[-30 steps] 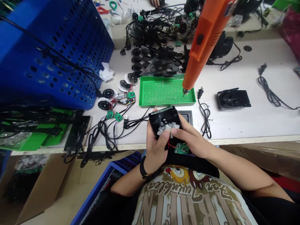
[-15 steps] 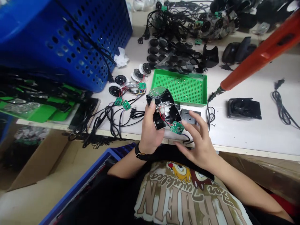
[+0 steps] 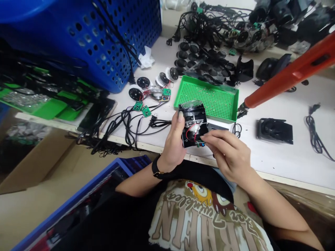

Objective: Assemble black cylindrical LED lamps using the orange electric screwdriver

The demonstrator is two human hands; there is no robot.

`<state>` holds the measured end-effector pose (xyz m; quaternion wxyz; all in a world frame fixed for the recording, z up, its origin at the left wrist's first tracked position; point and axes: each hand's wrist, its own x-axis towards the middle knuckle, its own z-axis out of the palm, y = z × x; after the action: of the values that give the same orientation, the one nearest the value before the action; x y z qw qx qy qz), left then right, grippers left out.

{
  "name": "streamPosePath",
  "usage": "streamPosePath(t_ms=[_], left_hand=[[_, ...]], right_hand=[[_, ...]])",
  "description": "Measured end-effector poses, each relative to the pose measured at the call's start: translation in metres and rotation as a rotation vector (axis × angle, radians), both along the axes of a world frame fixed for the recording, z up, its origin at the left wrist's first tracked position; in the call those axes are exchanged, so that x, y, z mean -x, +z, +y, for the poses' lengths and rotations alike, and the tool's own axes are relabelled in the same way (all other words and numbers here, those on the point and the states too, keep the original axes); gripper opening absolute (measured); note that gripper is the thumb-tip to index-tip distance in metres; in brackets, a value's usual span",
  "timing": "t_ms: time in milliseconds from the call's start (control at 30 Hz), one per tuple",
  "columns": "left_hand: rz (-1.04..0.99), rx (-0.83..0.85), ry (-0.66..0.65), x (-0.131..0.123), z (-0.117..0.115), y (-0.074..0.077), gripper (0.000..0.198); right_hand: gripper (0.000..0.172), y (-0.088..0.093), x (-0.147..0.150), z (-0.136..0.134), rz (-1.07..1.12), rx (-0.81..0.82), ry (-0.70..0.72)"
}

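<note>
Left hand [image 3: 174, 146]: clasps black housing [image 3: 193, 122] above the table [image 3: 282, 157] edge, just in front of green tray [image 3: 209, 99]. Right hand [image 3: 230, 153]: pinches small green circuit board [image 3: 200, 143] at the housing's lower edge. Orange screwdriver [image 3: 288, 78]: hangs beyond, tip near tray corner.

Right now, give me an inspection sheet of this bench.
Surface: white table, crowded at the back.
Job's things: black housing with red wires; small green circuit board at its lower edge.
Clutter: green perforated tray, black discs, spare housing, loose circuit boards.
Hands: left hand grips the housing; right hand pinches the board.
Cables: power cords hang over the table edge.
Surroundings: blue crate, hanging orange electric screwdriver.
</note>
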<state>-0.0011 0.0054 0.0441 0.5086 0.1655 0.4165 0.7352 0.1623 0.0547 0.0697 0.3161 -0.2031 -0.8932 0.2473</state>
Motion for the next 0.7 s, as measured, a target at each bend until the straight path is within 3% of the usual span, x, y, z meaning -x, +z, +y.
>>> streamPosePath(t_ms=[233, 400, 700], left_hand=[[-0.005, 0.002, -0.011, -0.001, -0.002, -0.001, 0.044], [-0.013, 0.012, -0.030, 0.000, -0.003, -0.002, 0.045], [0.053, 0.028, -0.036, 0.001, -0.002, -0.002, 0.055]], right_hand=[[0.028, -0.003, 0.011, 0.003, 0.007, 0.177, 0.002], [0.031, -0.007, 0.012, 0.006, 0.051, 0.203, -0.004], [0.023, -0.007, 0.021, 0.000, 0.113, 0.268, -0.085]])
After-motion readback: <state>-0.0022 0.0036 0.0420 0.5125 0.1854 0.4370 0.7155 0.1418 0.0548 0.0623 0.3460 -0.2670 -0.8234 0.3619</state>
